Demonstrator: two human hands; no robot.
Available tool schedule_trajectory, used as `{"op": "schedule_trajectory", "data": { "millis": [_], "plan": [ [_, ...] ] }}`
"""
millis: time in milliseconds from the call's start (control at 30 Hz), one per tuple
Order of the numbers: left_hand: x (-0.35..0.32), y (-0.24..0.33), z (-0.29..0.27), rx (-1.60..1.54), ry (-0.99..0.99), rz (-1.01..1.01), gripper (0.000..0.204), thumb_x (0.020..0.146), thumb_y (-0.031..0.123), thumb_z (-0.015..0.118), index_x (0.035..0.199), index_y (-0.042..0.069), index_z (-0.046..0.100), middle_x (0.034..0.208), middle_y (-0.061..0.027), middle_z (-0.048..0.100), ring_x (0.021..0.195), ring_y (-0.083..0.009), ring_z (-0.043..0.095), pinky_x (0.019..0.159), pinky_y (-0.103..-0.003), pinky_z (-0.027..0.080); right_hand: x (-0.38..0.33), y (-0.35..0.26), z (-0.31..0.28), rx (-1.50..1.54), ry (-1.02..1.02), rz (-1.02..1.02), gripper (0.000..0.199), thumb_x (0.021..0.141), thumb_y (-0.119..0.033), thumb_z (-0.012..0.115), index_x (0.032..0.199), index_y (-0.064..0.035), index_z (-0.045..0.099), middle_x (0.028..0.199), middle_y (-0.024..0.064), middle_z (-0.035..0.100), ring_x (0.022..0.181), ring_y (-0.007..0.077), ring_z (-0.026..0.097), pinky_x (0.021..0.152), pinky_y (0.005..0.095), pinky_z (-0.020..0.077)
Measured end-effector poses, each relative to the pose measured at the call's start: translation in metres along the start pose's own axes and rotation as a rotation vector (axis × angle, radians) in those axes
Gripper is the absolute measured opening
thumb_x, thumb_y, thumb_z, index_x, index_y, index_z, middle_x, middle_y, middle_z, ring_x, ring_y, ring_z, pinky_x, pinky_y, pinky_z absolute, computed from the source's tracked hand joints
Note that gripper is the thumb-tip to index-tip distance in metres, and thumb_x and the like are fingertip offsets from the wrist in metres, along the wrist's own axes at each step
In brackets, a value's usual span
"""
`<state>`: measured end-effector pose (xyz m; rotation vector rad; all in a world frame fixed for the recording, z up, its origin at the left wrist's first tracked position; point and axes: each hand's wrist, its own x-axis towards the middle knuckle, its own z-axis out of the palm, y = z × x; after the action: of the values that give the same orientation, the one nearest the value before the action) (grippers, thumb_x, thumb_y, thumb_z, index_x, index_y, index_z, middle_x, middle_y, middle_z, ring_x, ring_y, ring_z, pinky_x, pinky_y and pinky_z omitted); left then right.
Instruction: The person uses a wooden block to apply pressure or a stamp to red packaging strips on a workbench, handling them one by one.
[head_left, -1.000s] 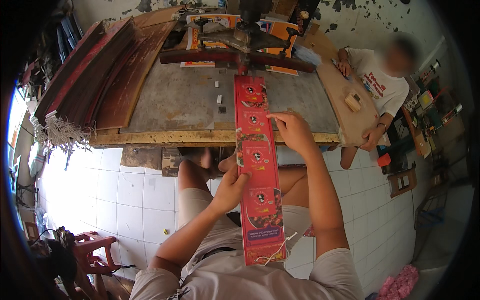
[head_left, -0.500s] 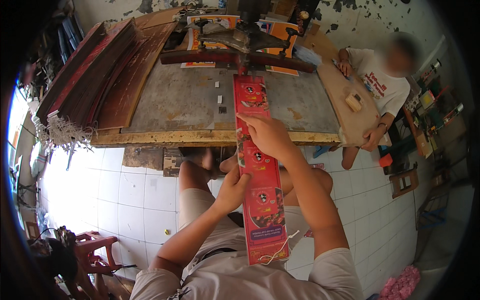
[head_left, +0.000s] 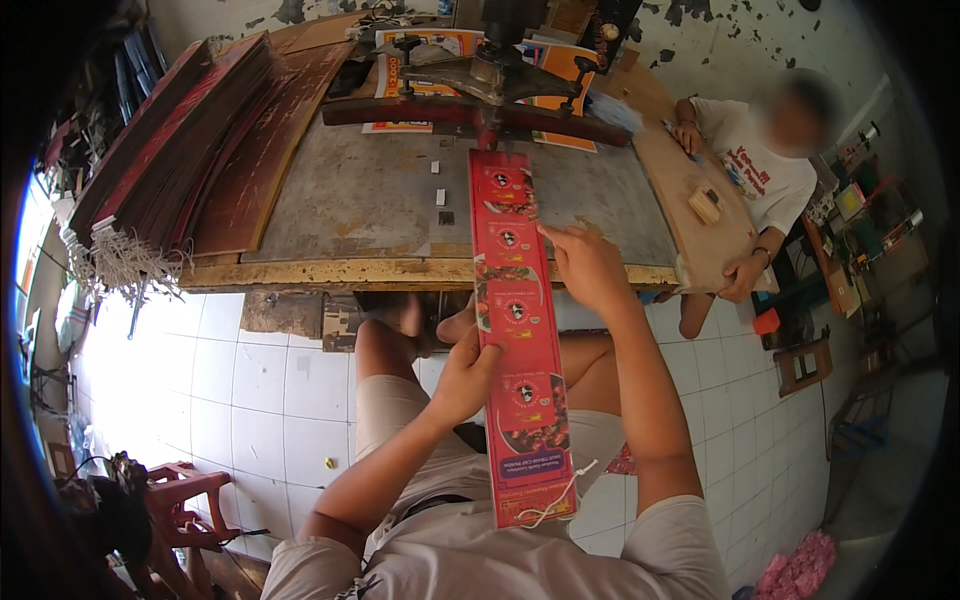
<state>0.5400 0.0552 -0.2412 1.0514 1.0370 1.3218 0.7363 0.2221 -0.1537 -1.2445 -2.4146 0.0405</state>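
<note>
A long, narrow red printed strip (head_left: 520,350) with food pictures runs from beneath the press's dark red crossbar (head_left: 400,112) over the table edge to my lap. White string (head_left: 560,505) is tied at its near end. My left hand (head_left: 466,378) pinches the strip's left edge below the table edge, thumb on top, the other fingers partly hidden. On the other side, my right hand (head_left: 590,266) rests by the strip's right edge with the index finger stretched toward it and the other fingers loosely bent. Nothing shows in that hand.
The grey metal tabletop (head_left: 350,200) has a worn wooden front edge (head_left: 330,276). A stack of dark red strips with strings (head_left: 180,140) lies at the left. A co-worker (head_left: 765,175) sits at the right beside a small wooden block (head_left: 705,207). A red stool (head_left: 190,500) stands lower left.
My right hand has moved right, off the strip's face to its right edge. My left hand keeps its grip, and the strip has barely shifted.
</note>
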Motion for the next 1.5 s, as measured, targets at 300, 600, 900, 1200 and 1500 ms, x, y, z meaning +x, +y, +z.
{"op": "schedule_trajectory", "data": {
  "millis": [300, 600, 900, 1200, 1500],
  "plan": [
    [-0.004, -0.007, -0.009, -0.094, 0.009, -0.032, 0.031, 0.113, 0.016, 0.059, 0.139, -0.002, 0.062, 0.118, -0.0039, 0.074, 0.109, -0.0072, 0.063, 0.096, -0.028, 0.051, -0.15, -0.047, -0.028, 0.378, -0.229, 0.448, 0.027, 0.113, -0.021, 0.067, 0.13, -0.0012, 0.075, 0.104, 0.0088, 0.077, 0.093, 0.0201, 0.075, 0.082, 0.0399, 0.0589],
    [-0.003, 0.07, -0.03, 0.365, 0.106, -0.183, 0.034, 0.11, 0.024, 0.069, 0.135, 0.001, 0.068, 0.094, -0.0101, 0.078, 0.071, -0.0187, 0.072, 0.06, -0.039, 0.056, -0.227, -0.115, -0.018, 1.418, -0.189, 0.709, 0.081, 0.108, -0.005, 0.069, 0.176, -0.001, 0.025, 0.09, -0.0021, 0.07, 0.072, -0.0006, 0.054, 0.065, 0.0205, 0.0401],
    [0.093, 0.082, -0.096, 1.178, 0.037, 0.739, 0.053, 0.098, 0.03, 0.078, 0.145, 0.008, 0.069, 0.153, -0.0126, 0.067, 0.145, -0.0364, 0.058, 0.122, -0.054, 0.042, -0.204, -0.131, -0.012, 1.406, -0.252, 0.64, 0.091, 0.108, -0.003, 0.068, 0.179, -0.0045, 0.011, 0.091, -0.0019, 0.072, 0.071, -0.0009, 0.052, 0.063, 0.0204, 0.0399],
    [0.095, 0.064, -0.1, 1.363, -0.033, 0.729, 0.058, 0.095, 0.038, 0.076, 0.147, 0.011, 0.07, 0.158, -0.0018, 0.066, 0.146, -0.033, 0.057, 0.128, -0.061, 0.033, -0.142, -0.089, -0.001, 0.438, 0.218, 0.326, 0.052, 0.104, -0.016, 0.077, 0.153, -0.0045, 0.064, 0.124, 0.0151, 0.077, 0.109, 0.0245, 0.077, 0.088, 0.0354, 0.0597],
    [0.094, 0.067, -0.096, 1.304, -0.011, 0.703, 0.061, 0.089, 0.036, 0.077, 0.144, 0.012, 0.072, 0.153, 0.0004, 0.07, 0.136, -0.0302, 0.062, 0.118, -0.055, 0.042, -0.003, -0.021, 0.046, 0.191, 0.144, -0.069, 0.052, 0.103, -0.033, 0.076, 0.148, -0.0081, 0.068, 0.161, 0.0154, 0.06, 0.152, 0.0369, 0.052, 0.126, 0.0541, 0.039]
  ]
}}
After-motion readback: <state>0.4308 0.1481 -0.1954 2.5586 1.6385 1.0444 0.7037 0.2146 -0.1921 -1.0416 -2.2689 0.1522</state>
